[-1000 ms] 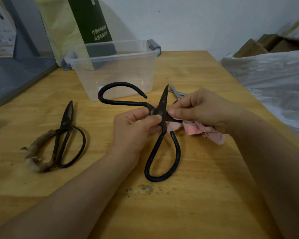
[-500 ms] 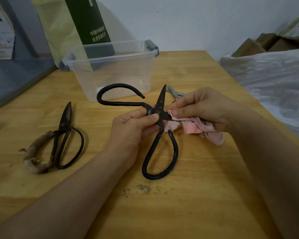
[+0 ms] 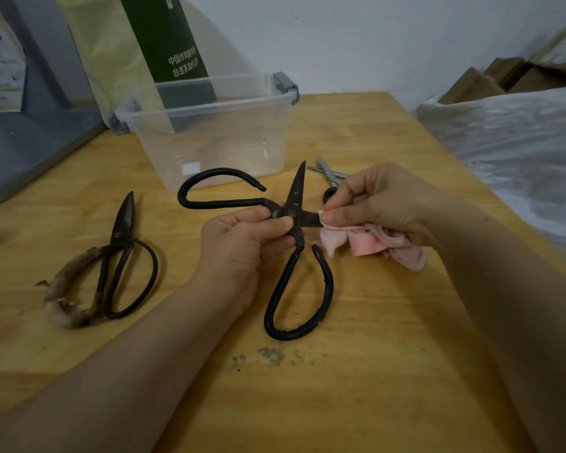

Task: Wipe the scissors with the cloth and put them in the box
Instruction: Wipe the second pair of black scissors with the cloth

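Head view: left hand (image 3: 242, 243) fingers pinch the black scissors (image 3: 294, 223) at the pivot, blades spread open. Right hand (image 3: 383, 201) fingers pinch the pink cloth (image 3: 373, 243) onto one blade; clear box (image 3: 209, 132) beyond the fingertips

Open scissors (image 3: 294, 223) up between left hand (image 3: 242, 243) and right hand (image 3: 379, 201), over the desk (image 3: 373, 354).
Behind both hands, the box (image 3: 209, 138); left of the left hand, another pair (image 3: 125, 256); just behind the right hand, small scissors (image 3: 329, 173); cloth (image 3: 373, 243) under it.

Black scissors (image 3: 296, 194) open, pink cloth (image 3: 370, 245) — seemingly — at blade, clear box (image 3: 209, 142)
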A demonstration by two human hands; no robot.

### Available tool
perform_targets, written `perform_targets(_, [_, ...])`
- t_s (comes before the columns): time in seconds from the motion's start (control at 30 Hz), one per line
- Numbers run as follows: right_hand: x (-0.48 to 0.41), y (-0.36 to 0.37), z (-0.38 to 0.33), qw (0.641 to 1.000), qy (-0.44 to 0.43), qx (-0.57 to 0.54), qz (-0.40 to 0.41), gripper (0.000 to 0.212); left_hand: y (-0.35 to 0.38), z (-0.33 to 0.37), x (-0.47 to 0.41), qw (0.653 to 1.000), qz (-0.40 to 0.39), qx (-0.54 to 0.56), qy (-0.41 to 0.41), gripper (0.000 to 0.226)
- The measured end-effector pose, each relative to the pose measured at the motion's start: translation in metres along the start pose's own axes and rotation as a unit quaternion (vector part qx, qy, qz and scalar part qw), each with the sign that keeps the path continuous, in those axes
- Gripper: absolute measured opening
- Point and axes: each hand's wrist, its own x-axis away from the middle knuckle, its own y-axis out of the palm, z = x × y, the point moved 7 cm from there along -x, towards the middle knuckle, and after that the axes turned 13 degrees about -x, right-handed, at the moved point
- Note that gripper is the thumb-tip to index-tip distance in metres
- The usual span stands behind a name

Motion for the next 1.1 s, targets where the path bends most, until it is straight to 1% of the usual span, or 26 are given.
perform_targets(0.1, [0.005,-0.004,-0.003,1.000,0.003,0.013,0.010,0.008,-0.003,-0.001,0.000,1.000,0.009,0.002,-0.002,0.011])
perform_targets(0.2, [0.001,0.005,-0.004,0.999,-0.033,-0.013,0.028,0.008,-0.003,-0.001,-0.002,1.000,0.014,0.001,0.004,0.014])
perform_targets(0.27, [-0.001,0.012,-0.004,0.998,-0.049,-0.010,0.031,0.008,-0.002,0.000,-0.001,1.000,0.011,-0.008,0.010,0.013])
perform_targets(0.37, [0.000,0.009,-0.002,1.000,-0.017,-0.010,0.016,0.008,-0.002,0.000,0.000,1.000,0.012,-0.006,0.007,0.013])
perform_targets(0.47, [0.003,-0.004,0.000,1.000,0.022,0.013,0.004,0.017,-0.003,-0.001,0.000,1.000,0.014,-0.002,-0.004,0.013])
perform_targets(0.53, [0.003,-0.007,-0.001,1.000,0.015,0.017,0.013,0.016,-0.004,-0.001,0.000,1.000,0.020,-0.001,-0.004,0.012])
perform_targets(0.63, [0.001,0.004,-0.002,0.999,-0.024,-0.014,0.037,0.008,-0.002,0.000,-0.001,1.000,0.026,0.004,-0.003,0.011])
perform_targets(0.7, [-0.002,0.013,-0.003,0.998,-0.042,-0.017,0.042,0.007,0.000,0.001,0.000,1.000,0.022,0.003,0.003,0.010])
perform_targets(0.87, [-0.003,-0.001,0.000,1.000,-0.003,-0.002,0.026,0.009,-0.004,0.000,-0.001,0.999,0.038,0.013,-0.011,0.012])
perform_targets(0.93, [-0.001,-0.010,0.002,0.999,0.007,-0.004,0.034,0.010,-0.006,0.000,-0.001,0.999,0.040,0.018,-0.014,0.012])
perform_targets(1.03, [-0.002,-0.010,0.003,0.998,-0.002,-0.017,0.056,0.008,-0.006,0.001,-0.002,0.999,0.042,0.015,-0.007,0.015])
perform_targets(1.1, [-0.003,-0.001,0.003,0.998,-0.014,-0.026,0.054,0.007,-0.004,0.001,-0.002,0.999,0.040,0.012,-0.004,0.018])
